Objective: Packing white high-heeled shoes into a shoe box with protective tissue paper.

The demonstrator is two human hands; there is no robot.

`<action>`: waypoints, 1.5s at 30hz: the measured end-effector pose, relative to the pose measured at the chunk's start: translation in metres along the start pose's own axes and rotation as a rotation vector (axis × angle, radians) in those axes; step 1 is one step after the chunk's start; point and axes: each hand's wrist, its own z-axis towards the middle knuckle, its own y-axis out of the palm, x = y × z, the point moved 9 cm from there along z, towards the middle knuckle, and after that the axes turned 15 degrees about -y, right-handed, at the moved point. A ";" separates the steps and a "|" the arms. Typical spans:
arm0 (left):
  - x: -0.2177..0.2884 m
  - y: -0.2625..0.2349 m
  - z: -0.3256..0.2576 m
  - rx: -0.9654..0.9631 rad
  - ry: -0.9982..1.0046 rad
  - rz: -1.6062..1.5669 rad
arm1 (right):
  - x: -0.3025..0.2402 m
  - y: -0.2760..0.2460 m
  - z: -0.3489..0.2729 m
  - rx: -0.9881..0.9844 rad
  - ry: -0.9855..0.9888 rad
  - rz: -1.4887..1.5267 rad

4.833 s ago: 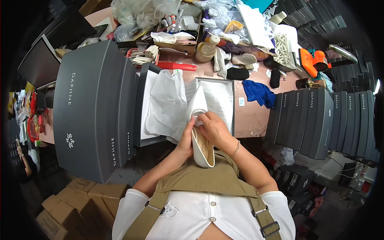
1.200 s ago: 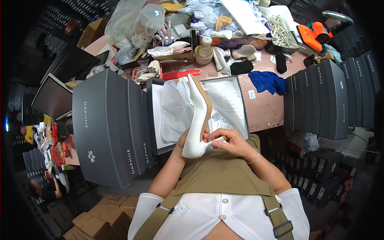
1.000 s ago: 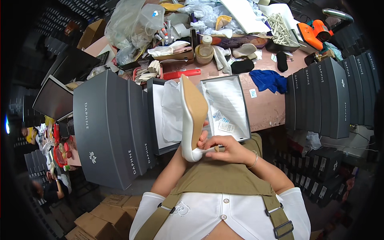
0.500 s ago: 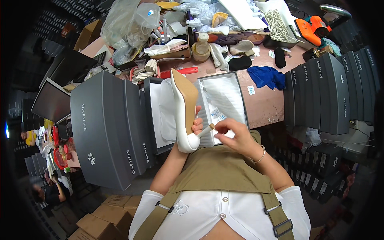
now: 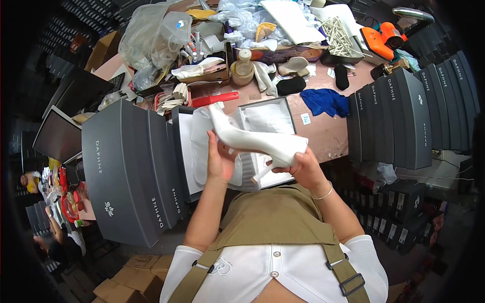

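A white high-heeled shoe (image 5: 252, 140) is held in the air on its side, toe up to the left and slim heel angled down to the left. My right hand (image 5: 307, 170) grips it at the back, its thumb on the heel end. Just under the shoe's middle, my left hand (image 5: 221, 160) is spread, its fingers partly behind the shoe; whether it touches is unclear. Below lies an open grey shoebox (image 5: 291, 112) lined with white tissue paper (image 5: 268, 118). Beside it on the left is the grey box lid (image 5: 181, 146), with white paper inside.
Grey shoeboxes stand upright at left (image 5: 113, 171) and right (image 5: 404, 118). Behind the open box are a red-handled brush (image 5: 216, 98), a jar (image 5: 242, 70), a blue cloth (image 5: 326, 102) and black pads (image 5: 291, 86). Cardboard cartons (image 5: 134, 280) sit low at left.
The shoe has turned from upright, sole showing, to lying sideways. My right hand has moved from the heel tip to grip the shoe's back; my left hand has loosened and spread.
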 end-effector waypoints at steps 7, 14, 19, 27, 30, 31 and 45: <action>0.003 0.006 0.007 -0.030 0.005 -0.021 | 0.027 -0.028 -0.009 0.119 0.111 0.240; -0.004 -0.002 0.012 0.010 -0.031 -0.038 | 0.029 -0.033 -0.010 0.100 0.125 0.264; -0.007 0.005 0.014 0.009 -0.032 -0.018 | 0.027 -0.036 -0.014 0.104 0.107 0.283; -0.026 0.031 0.028 -0.061 -0.031 0.187 | -0.004 -0.078 -0.040 0.212 -0.058 0.131; -0.016 0.027 0.023 0.043 0.070 0.271 | -0.042 -0.130 -0.055 0.286 -0.214 -0.311; -0.014 0.023 0.024 0.043 0.054 0.237 | -0.052 -0.154 -0.062 0.331 -0.285 -0.529; -0.107 0.007 0.030 0.077 -0.178 0.474 | 0.040 -0.103 0.064 -0.266 -0.361 -1.933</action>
